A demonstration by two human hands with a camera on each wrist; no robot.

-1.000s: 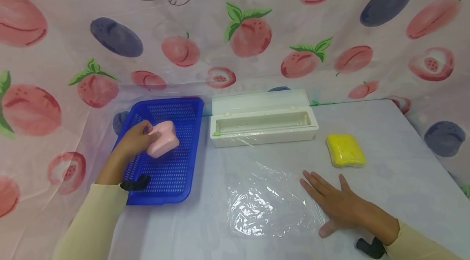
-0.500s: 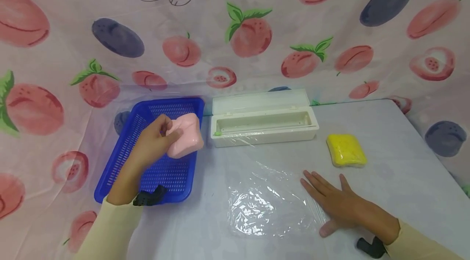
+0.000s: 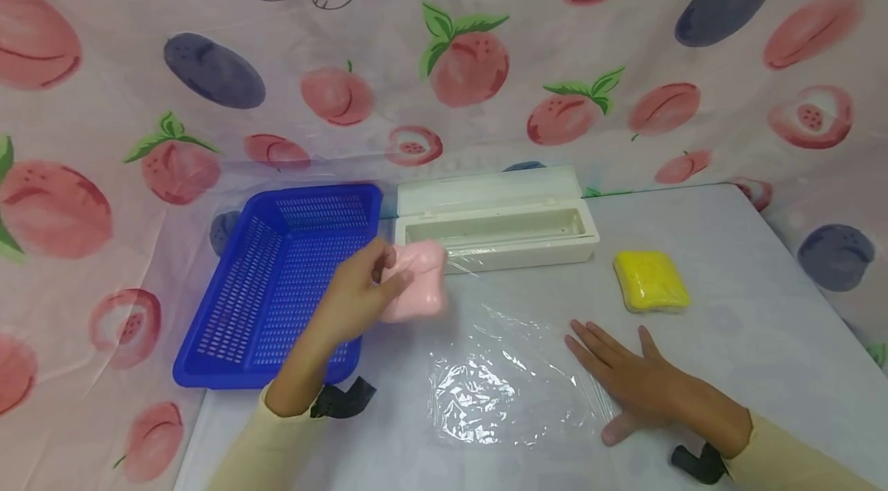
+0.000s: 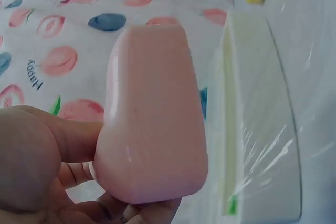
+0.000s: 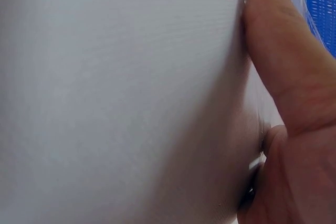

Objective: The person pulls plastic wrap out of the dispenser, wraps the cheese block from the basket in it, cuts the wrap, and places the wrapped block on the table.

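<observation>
Left hand [image 3: 357, 294]: pinching pink block [image 3: 422, 283] above desk [image 3: 756, 321], right of blue basket [image 3: 277, 287] | right hand [image 3: 638, 385]: flat, fingers spread, at right edge of clear film [image 3: 496, 398] | yellow block [image 3: 650, 280]: on desk, beyond right hand

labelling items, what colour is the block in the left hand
The block is pale pink, clearest in the left wrist view.

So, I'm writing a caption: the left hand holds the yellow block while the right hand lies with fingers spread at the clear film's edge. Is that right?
Not quite: the head view shows the left hand holding the pink block, not the yellow one. The rest stands.
</observation>
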